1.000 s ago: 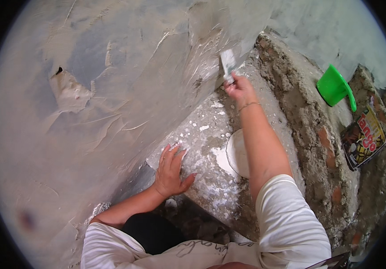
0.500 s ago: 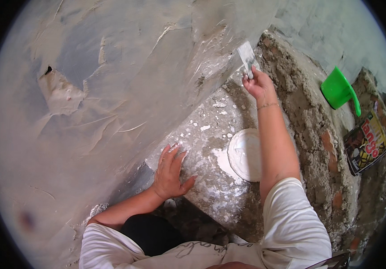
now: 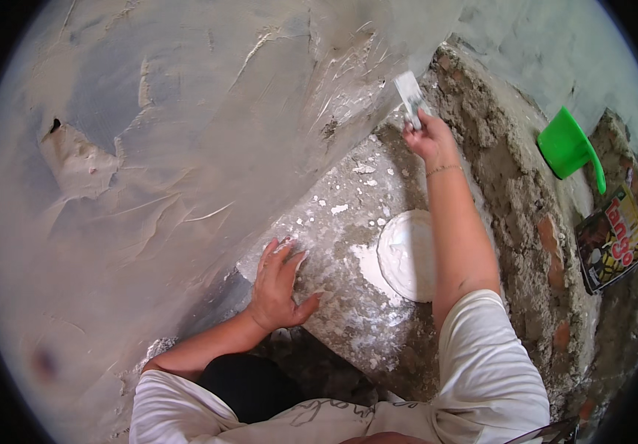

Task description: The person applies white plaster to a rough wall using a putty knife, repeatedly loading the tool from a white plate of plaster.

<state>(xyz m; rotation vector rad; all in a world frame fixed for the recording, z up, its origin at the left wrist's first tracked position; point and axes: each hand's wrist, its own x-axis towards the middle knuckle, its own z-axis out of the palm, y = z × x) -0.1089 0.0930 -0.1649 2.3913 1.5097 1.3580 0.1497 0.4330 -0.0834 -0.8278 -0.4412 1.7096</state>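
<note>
My right hand [image 3: 430, 137] is stretched far forward, closed round the handle of a putty knife [image 3: 409, 95]. Its flat pale blade lies at the foot of the smooth grey plastered wall [image 3: 186, 140], close to the corner with the rough step. My left hand [image 3: 278, 285] holds nothing; its fingers are spread, with white smears on the tips, beside the wall's lower edge. Between the two arms lies a round white dish [image 3: 400, 255] of white paste, partly hidden by my right forearm. Spilled white paste [image 3: 369, 270] spreads on the floor at its left side.
Rough brick-and-mortar steps [image 3: 504, 163] rise on the right. A green plastic dipper [image 3: 565, 144] with a handle and a dark printed tin [image 3: 611, 240] stand on them. White crumbs dot the grey floor [image 3: 334, 229]. Peeled, torn patches [image 3: 82, 163] mark the wall at left.
The view has shifted slightly, so the wall patches sit further left and the dipper and tin further right. Both hands keep nearly the same places; the putty knife is still in my right hand.
</note>
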